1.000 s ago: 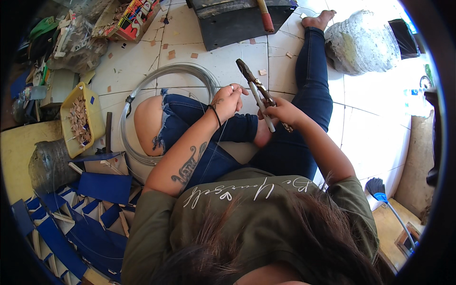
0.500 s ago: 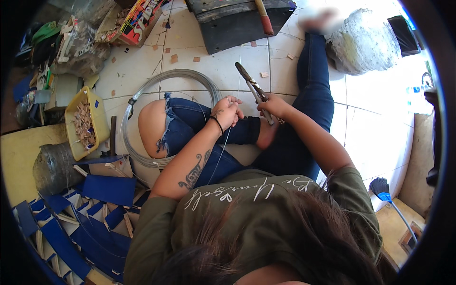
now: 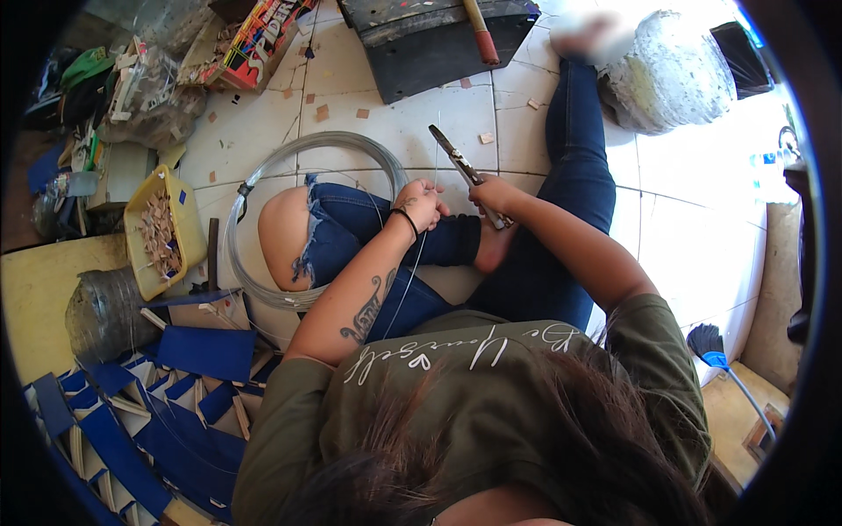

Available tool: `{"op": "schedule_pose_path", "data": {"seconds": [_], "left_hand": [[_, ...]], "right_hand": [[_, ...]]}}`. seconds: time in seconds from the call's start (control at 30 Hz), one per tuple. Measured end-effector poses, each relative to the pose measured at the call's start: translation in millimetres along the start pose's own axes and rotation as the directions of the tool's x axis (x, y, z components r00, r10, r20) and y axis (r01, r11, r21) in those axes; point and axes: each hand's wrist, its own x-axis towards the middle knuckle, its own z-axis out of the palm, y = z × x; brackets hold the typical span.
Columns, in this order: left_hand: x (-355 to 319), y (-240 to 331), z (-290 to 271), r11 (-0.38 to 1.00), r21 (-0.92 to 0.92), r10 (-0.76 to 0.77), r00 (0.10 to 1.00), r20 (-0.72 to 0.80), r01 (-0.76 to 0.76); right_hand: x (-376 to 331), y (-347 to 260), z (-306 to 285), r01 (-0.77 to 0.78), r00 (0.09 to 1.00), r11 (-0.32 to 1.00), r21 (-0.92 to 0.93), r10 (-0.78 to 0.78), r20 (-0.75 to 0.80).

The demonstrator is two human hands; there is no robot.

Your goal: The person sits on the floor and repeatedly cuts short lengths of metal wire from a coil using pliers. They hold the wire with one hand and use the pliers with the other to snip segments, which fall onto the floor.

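My left hand (image 3: pixel 421 204) is closed on a thin straight wire (image 3: pixel 438 156), which stands up past the fingers and trails down over my lap. In my right hand (image 3: pixel 498 195) is a pair of pliers (image 3: pixel 454 153), tilted with its upper end toward the far left, close beside the wire. The two arms of the pliers lie near each other, and I cannot see a wire between them. A large coil of grey wire (image 3: pixel 346 140) loops around my bent left knee, partly hidden behind the leg.
A yellow basket (image 3: pixel 135 215) of small wooden pieces stands at the left. Blue-and-wood slotted pieces (image 3: pixel 123 447) are piled at lower left. A black box (image 3: pixel 412 66) with a red-tipped handle (image 3: pixel 487 48) sits ahead. A wrapped bundle (image 3: pixel 671 74) lies far right, a blue-black broom (image 3: pixel 715 358) nearer.
The arms of the pliers have come closer together, and the tool has shifted slightly down and left. My left hand keeps hold of the wire in nearly the same place.
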Motion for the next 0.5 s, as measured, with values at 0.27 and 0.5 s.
{"op": "schedule_pose_path", "data": {"seconds": [0.27, 0.5], "left_hand": [[0, 1, 2, 0.999, -0.039, 0.003, 1.0, -0.018, -0.003], [-6, 5, -2, 0.993, -0.115, 0.034, 0.999, 0.036, -0.03]], "right_hand": [[-4, -6, 0, -0.037, 0.999, 0.996, -0.077, 0.036, -0.024], [-37, -7, -17, 0.121, 0.98, 0.965, 0.232, -0.154, 0.13]]}}
